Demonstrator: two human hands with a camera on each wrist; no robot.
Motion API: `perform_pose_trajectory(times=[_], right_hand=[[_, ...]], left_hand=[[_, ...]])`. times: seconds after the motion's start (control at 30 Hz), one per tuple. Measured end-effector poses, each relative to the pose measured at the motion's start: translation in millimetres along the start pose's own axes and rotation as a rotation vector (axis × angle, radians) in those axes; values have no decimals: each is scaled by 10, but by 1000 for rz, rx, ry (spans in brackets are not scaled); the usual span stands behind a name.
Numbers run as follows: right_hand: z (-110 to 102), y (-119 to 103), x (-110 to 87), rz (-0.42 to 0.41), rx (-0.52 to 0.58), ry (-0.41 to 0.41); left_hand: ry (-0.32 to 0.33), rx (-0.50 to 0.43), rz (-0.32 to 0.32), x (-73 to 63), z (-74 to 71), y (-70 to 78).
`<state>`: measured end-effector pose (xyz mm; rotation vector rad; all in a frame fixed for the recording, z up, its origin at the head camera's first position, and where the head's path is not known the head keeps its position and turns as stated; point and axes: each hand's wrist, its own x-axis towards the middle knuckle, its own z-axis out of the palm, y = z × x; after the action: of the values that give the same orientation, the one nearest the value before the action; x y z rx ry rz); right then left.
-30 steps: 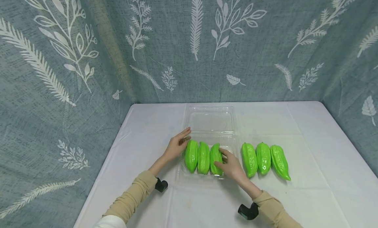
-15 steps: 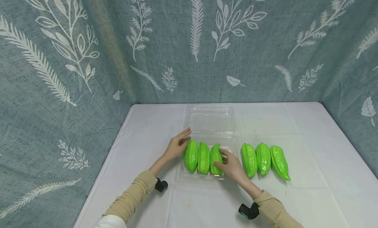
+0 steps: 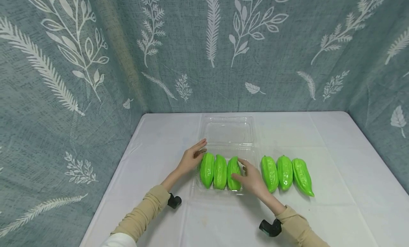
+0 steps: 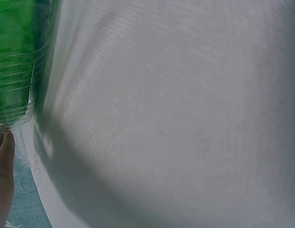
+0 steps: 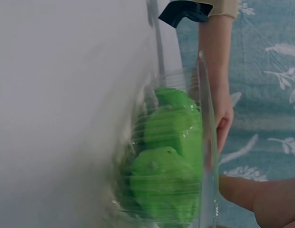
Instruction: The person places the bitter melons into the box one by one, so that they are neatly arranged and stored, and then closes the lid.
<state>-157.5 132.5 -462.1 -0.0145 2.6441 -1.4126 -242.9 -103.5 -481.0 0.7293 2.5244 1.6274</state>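
A clear plastic clamshell box (image 3: 250, 154) lies on the table with its lid (image 3: 228, 130) folded back. In its base, side by side, lie a left bitter melon (image 3: 207, 170), a middle bitter melon (image 3: 220, 172) and a right bitter melon (image 3: 234, 174), all glossy, ridged and bright green. My left hand (image 3: 189, 160) rests at the box's left side with fairly straight fingers. At the right melon is my right hand (image 3: 252, 178), thumb and fingers spread apart over it; whether they touch it is unclear. In the right wrist view, its thumb (image 5: 242, 190) shows by the box rim.
Right of the box, three more green melons (image 3: 285, 173) lie in a row on the white-covered table (image 3: 338, 161). A patterned curtain (image 3: 191, 44) stands behind and at the sides. Black camera mounts (image 3: 270, 227) hang at both wrists.
The right hand's fingers have loosened and lifted slightly from the right melon in the box. The left hand and the melons stay in place.
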Motion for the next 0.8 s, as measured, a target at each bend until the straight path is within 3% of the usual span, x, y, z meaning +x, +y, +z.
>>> perform_pose_trajectory(times=[0.17,0.57,0.8], right_hand=[[-31,-26,16,-26,24,7],[-77,-72,32,-125,104,-10],[-122,-85,22,-132,110,-4]], left_hand=[[-30,2,-24,-20,-42,158],[-26,1,-22,-44,-44,152],[-22,-2,-25,-34,-42,154]])
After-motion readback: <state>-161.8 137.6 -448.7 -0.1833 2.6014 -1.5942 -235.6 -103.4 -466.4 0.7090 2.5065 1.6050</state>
